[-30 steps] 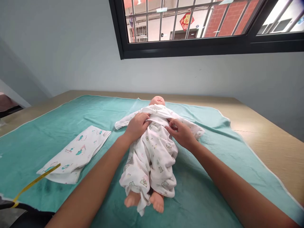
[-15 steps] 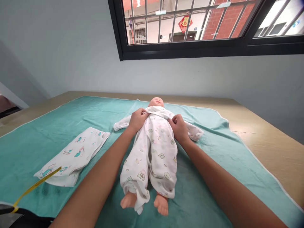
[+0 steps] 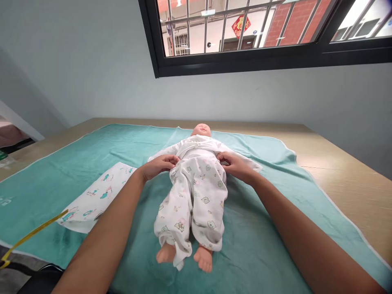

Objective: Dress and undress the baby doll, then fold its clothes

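A baby doll [image 3: 201,130] lies on its back on a teal towel [image 3: 263,228], head toward the wall, bare feet toward me. It wears a white top and white printed trousers [image 3: 196,200]. My left hand [image 3: 159,165] pinches the trousers' waistband at the doll's left side as I see it. My right hand [image 3: 234,164] grips the waistband on the other side. Both hands have their fingers closed on the cloth at waist height.
A folded white printed cloth [image 3: 98,196] lies on the towel to the left of the doll. A yellow tape [image 3: 30,234] runs across the lower left corner. The wooden table [image 3: 346,179] shows beyond the towel on the right. A barred window [image 3: 245,28] is above.
My hands pulled the trousers' waistband up to the doll's chest, then moved down and apart to its sides. The trousers now lie smoother over the belly.
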